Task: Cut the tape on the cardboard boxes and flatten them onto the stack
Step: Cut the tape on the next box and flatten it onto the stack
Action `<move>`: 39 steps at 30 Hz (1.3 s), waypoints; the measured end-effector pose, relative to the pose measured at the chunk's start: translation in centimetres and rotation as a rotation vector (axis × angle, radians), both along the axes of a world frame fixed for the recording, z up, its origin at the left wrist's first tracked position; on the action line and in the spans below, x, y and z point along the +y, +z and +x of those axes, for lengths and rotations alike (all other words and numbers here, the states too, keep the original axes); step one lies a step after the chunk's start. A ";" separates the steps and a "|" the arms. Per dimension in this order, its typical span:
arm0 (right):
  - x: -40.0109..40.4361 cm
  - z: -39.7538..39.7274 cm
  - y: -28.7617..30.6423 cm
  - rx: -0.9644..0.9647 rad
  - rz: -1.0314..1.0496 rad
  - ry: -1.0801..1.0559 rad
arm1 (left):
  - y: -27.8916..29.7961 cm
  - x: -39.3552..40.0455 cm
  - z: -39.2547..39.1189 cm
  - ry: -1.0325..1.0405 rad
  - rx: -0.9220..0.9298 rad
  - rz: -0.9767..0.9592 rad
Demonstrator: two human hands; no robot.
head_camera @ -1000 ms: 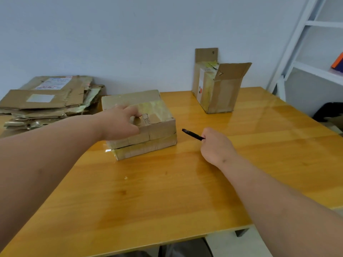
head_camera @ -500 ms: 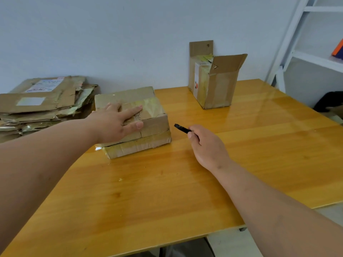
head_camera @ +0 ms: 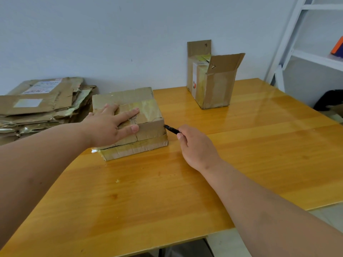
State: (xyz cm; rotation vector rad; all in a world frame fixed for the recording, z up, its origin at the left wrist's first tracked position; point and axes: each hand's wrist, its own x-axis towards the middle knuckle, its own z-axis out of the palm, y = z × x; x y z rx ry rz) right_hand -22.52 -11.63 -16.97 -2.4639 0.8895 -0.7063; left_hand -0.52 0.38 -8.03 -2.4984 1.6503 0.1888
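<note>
A low taped cardboard box point(head_camera: 146, 108) lies on the wooden table point(head_camera: 241, 154), left of centre. My left hand point(head_camera: 111, 125) rests flat on its top with the fingers spread, the thumb over the front edge. In my right hand point(head_camera: 196, 145) is a thin black cutter point(head_camera: 171, 129); its tip touches the box's right front corner at the top seam. Farther back stands a taller cardboard box point(head_camera: 215, 88) with its top flaps open. A stack of flattened cardboard point(head_camera: 42, 106) lies at the left by the wall.
White shelving point(head_camera: 315, 52) stands at the right, with an orange item on a shelf. A dark object point(head_camera: 330, 99) sits low beyond the table's right edge. A small scrap point(head_camera: 117, 181) lies on the table in front of the low box.
My left hand has opened from a curled grip to lie flat on the box. My right hand has brought the cutter leftwards until its tip meets the box's corner.
</note>
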 end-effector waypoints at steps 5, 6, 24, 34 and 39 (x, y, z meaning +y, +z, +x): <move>0.1 0.1 -0.3 -0.022 -0.011 -0.018 | -0.2 0.1 0.0 0.001 -0.008 0.006; 0.1 0.1 -0.4 -0.029 -0.009 -0.022 | -0.2 0.1 0.1 0.002 -0.008 0.006; 0.3 0.0 -0.3 -0.038 -0.033 -0.045 | -0.4 0.0 0.4 -0.004 -0.001 0.002; 0.3 0.2 -0.2 -0.033 -0.033 -0.043 | -0.5 -0.1 0.5 -0.007 -0.006 0.000; 0.1 0.4 0.0 -0.048 -0.059 -0.019 | -0.4 -0.1 0.5 -0.003 -0.015 0.001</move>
